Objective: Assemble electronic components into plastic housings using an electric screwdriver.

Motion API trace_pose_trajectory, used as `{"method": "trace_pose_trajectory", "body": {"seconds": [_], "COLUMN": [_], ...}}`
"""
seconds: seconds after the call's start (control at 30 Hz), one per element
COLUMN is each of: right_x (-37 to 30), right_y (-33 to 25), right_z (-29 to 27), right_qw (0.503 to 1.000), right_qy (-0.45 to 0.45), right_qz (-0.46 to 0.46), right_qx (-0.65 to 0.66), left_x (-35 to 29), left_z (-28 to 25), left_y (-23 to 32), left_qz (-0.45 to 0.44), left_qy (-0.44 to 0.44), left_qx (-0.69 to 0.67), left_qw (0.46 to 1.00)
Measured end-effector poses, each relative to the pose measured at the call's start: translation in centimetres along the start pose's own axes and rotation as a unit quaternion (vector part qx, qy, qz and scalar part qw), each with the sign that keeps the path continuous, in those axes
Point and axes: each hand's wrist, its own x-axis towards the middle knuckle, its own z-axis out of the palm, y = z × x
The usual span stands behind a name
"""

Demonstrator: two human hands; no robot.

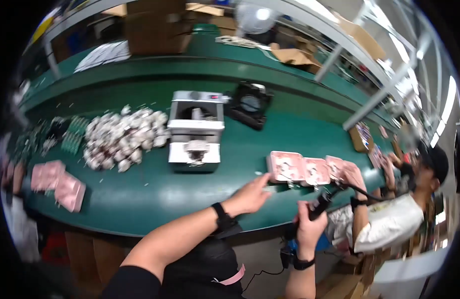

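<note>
Several shallow pink plastic housings stand in a row on the green bench, among them a left one (285, 167) and a middle one (316, 171). Small metal parts stick out from their near edges. My left hand (250, 196) holds nothing; its index finger reaches to the left housing's near-left corner, and I cannot tell if it touches. In my right hand (309, 226) is a black corded tool (319, 205) that looks like an electric screwdriver, held upright in front of the row. Its working tip is not clear.
A grey-white machine (196, 130) stands mid-bench, beside a black fan-like device (251, 104). Left of it lies a heap of small white parts (125, 137), green circuit boards (74, 134) and pink housings (70, 192). A co-worker's hand (353, 174) is at the row's right end.
</note>
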Motion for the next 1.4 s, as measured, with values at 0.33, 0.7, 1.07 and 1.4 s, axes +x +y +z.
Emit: {"method": "trace_pose_trajectory", "body": {"seconds": [0.33,0.7,1.07,1.4], "right_x": [-5.2,-9.1,-10.6,-11.4], "right_y": [-4.3,-6.1,-8.0,-8.3], "right_z": [0.1,6.5,8.9,8.6], "right_qw": [0.994,0.973,0.968,0.970], "right_qy": [-0.102,-0.209,-0.248,-0.240], "right_qz": [0.014,0.024,-0.005,0.005], "right_qx": [0.045,0.099,0.049,0.031], "left_x": [-18.5,-38.9,-37.9,-40.1], "left_z": [-16.0,-38.8,-40.3,-44.1], "left_y": [7.1,2.3,-0.2,0.5], "left_qz": [0.024,-0.256,-0.328,-0.287], "left_qy": [0.223,0.373,0.394,0.460], "left_qx": [0.158,0.534,0.535,0.543], "left_qw": [0.962,0.714,0.671,0.641]}}
